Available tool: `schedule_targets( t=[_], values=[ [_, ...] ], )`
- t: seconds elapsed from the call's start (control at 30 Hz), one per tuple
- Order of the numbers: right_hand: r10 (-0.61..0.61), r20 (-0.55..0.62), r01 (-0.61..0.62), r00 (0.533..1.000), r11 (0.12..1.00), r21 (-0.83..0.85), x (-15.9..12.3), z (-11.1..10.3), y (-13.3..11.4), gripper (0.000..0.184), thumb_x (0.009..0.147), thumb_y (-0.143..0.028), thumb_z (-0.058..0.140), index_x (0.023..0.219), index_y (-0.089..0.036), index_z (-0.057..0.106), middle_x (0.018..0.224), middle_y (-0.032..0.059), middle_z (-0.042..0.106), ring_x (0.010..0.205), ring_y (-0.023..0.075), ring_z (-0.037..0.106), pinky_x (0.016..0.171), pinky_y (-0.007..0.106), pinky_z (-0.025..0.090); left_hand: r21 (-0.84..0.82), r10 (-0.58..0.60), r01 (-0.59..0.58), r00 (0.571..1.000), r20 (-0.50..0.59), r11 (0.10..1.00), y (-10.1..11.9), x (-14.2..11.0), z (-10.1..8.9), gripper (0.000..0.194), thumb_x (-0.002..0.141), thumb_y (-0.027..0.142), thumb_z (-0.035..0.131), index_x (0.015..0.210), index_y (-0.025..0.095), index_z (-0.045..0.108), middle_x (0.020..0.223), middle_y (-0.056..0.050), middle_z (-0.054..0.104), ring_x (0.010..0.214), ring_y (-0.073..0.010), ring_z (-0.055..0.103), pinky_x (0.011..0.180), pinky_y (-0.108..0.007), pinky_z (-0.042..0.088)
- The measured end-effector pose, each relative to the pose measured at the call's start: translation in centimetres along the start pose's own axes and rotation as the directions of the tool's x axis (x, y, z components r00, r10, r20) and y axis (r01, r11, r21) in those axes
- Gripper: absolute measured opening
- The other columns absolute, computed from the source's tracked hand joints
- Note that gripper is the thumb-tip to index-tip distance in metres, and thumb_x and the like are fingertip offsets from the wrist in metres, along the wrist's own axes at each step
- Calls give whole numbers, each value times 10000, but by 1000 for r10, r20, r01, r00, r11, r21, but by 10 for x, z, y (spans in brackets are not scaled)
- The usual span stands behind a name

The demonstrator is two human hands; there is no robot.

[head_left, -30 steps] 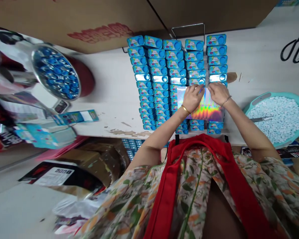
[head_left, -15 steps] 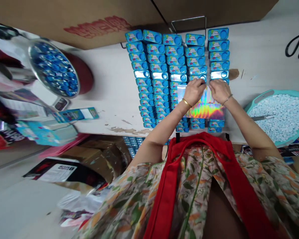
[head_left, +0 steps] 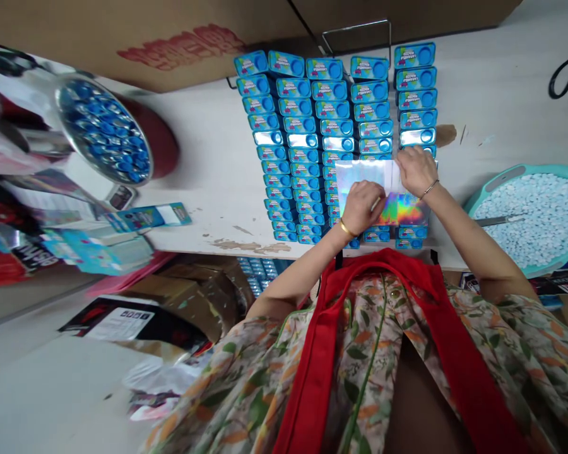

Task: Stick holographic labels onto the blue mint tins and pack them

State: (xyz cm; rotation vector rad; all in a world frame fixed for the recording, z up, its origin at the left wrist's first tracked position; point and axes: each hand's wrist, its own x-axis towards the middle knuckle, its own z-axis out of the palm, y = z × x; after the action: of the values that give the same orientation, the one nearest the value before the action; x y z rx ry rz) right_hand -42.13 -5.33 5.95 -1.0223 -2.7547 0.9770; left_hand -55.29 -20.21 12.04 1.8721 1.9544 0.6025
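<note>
A shiny rainbow-coloured sheet lies over the middle of several blue tins with printed lids, set out in columns on the white table. My right hand is closed, its fingertips pinching at the upper right part of the sheet. Over the sheet's lower left part is my left hand, with a bracelet at the wrist. Its fingers are curled together, and whatever may be between them is hidden. Tins near the sheet's lower edge are partly covered by it and by my forearms.
At left stands a red pot with blue-wrapped pieces in it. A turquoise basin of small white pieces, with a metal utensil, is at right. Black scissors lie beyond it. A large cardboard box borders the far side.
My left hand has moved down and slightly left, away from the sheet's upper edge. My right hand stays near that edge. The camera view has shifted slightly.
</note>
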Motion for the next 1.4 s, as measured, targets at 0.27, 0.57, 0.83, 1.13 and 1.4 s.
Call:
schedule_targets(
  t=[0.27, 0.57, 0.83, 1.13, 1.4],
  values=[
    [188, -298, 49, 936, 769, 638, -30, 2, -15, 650, 994, -692, 211, 1095, -231, 658, 1068, 98, 675, 1046, 234, 630, 938, 426, 490, -744, -562, 233, 796, -224, 626, 7, 43, -15, 370, 849, 540, 742, 832, 234, 535, 772, 20, 593, 716, -111, 603, 726, -266, 501],
    [468, -245, -13, 849, 482, 876, -9, -14, -11, 471, 870, -710, 521, 771, -250, 495, 714, -13, 511, 690, 143, 511, 709, 325, 481, -871, -626, 225, 772, -115, 437, -7, 91, 18, 363, 776, 417, 830, 760, 204, 536, 692, 55, 583, 660, -80, 590, 707, -232, 505],
    [364, -449, -21, 816, 794, 607, 66, -56, 62, 467, 974, -646, 419, 871, -222, 586, 781, 25, 558, 769, 175, 556, 734, 361, 508, -690, -517, 173, 791, -328, 702, -39, 194, 41, 300, 849, 416, 759, 750, 211, 563, 769, 18, 618, 767, -124, 600, 783, -266, 513],
    [249, -411, -130, 877, 946, 296, 119, -53, 101, 546, 1012, -622, 301, 988, -215, 664, 911, 118, 670, 966, 291, 613, 896, 502, 508, -149, -434, 411, 801, -413, 899, -71, 231, 63, 236, 968, 432, 580, 875, 218, 610, 1142, -106, 618, 1270, -332, 499, 1035, -525, 422],
    [233, -367, -142, 900, 955, 259, 127, -42, 112, 552, 1020, -608, 279, 1040, -209, 659, 961, 125, 668, 985, 290, 611, 904, 496, 493, -38, -349, 372, 825, -444, 927, -82, 232, 72, 243, 964, 470, 579, 1004, 233, 607, 1173, -128, 580, 1267, -376, 476, 1006, -585, 410]
  ],
)
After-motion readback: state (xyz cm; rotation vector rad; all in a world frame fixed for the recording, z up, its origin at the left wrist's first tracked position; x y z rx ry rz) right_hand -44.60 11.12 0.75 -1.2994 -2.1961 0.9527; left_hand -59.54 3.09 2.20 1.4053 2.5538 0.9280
